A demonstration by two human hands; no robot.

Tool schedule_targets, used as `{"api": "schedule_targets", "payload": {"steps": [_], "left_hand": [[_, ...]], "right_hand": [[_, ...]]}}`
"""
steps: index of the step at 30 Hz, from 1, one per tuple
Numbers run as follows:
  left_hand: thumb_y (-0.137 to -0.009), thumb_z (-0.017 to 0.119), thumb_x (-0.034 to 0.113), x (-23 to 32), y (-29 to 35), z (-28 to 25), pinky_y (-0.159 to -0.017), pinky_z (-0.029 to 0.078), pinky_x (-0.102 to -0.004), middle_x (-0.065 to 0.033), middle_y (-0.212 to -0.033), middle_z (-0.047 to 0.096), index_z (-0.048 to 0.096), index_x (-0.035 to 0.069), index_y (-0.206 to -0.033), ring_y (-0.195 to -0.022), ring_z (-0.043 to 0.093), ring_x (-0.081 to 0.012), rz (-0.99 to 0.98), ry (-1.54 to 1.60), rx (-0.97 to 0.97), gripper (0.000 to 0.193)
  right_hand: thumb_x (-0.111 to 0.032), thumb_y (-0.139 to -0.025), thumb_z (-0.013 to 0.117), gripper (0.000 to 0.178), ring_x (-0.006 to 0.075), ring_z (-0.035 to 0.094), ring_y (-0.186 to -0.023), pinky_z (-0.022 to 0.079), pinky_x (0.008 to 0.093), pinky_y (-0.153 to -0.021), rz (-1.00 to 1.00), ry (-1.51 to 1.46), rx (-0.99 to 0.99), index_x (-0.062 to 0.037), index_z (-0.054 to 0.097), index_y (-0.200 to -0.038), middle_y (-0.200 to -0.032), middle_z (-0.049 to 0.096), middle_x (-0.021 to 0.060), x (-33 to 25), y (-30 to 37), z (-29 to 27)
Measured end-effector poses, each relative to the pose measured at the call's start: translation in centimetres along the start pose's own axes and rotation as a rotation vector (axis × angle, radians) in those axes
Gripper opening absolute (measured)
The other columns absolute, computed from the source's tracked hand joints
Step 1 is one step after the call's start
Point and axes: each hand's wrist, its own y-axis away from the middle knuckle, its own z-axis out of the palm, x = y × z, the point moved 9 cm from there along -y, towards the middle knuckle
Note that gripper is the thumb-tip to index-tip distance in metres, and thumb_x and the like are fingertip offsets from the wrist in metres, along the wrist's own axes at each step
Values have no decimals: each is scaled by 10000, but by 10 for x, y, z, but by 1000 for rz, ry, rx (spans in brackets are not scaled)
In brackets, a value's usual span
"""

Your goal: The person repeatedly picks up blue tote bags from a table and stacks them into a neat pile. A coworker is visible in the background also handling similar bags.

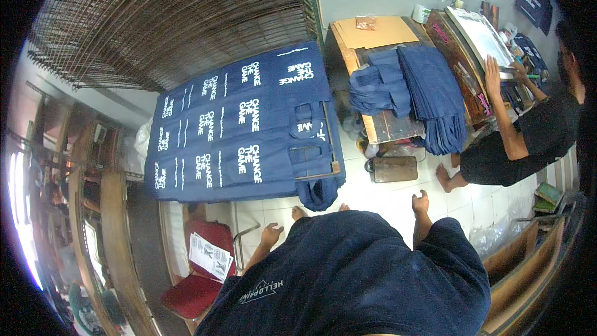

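My left hand [271, 235] hangs beside the red chair, its fingers loosely bent and apart, holding nothing. Out to the right, above the tiled floor, my right hand [421, 202] is also empty with thumb and fingers apart. In front of me lies a wide layer of dark blue tote bags [230, 130] with white printed lettering, overlapping in rows. Neither hand touches them. The handles of one tote bag [315, 194] droop over the near edge, close to my feet. A thin frame edge [331, 143] lies along the right side of the layer.
Stacked wire racks [186, 12] rise behind the bags. Right of them, a wooden table [379, 127] bears piled blue bags [432, 93] and brown cardboard [376, 34]. A co-worker in black [528, 143] handles a printing screen [479, 34]. A red chair [193, 295] holds papers.
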Motion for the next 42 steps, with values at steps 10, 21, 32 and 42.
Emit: {"api": "schedule_targets", "payload": {"steps": [10, 21, 32, 42], "left_hand": [[-721, 665, 342, -86, -11, -8, -746, 471, -339, -175, -896, 635, 557, 43, -1098, -832, 609, -251, 77, 214, 40, 493], [-761, 625, 297, -48, 7, -65, -744, 461, -328, -133, -893, 646, 561, 54, -1093, -818, 617, -233, 319, -216, 226, 416], [-799, 638, 189, 261, 98, -115, -766, 446, -279, -111, -928, 619, 538, 4, -1091, -863, 575, -163, 562, 189, 372, 360], [-840, 561, 285, 583, 133, -29, -801, 421, -281, -96, -1152, 527, 407, 16, -1263, -1005, 505, -156, 686, 697, -558, 525]], "right_hand": [[-187, -774, 642, 288, 112, 474, -579, 404, 240, -532, -238, -893, 546, -49, 571, -1017, -679, 502, 2, -92, -58, -65], [-705, -693, 498, 998, 315, 324, -1236, 270, 478, -989, 15, -1798, -7, -11, 196, -1344, -1368, 269, 176, -193, -105, -144], [-235, -877, 503, 257, 246, 574, -862, 471, 330, -656, 92, -1940, -184, -56, 486, -1060, -994, 562, 92, -281, -106, -49], [-388, -904, 440, 393, 191, 517, -877, 433, 317, -735, -238, -1432, -22, -1, 506, -918, -972, 533, 107, -355, 158, -58]]}}
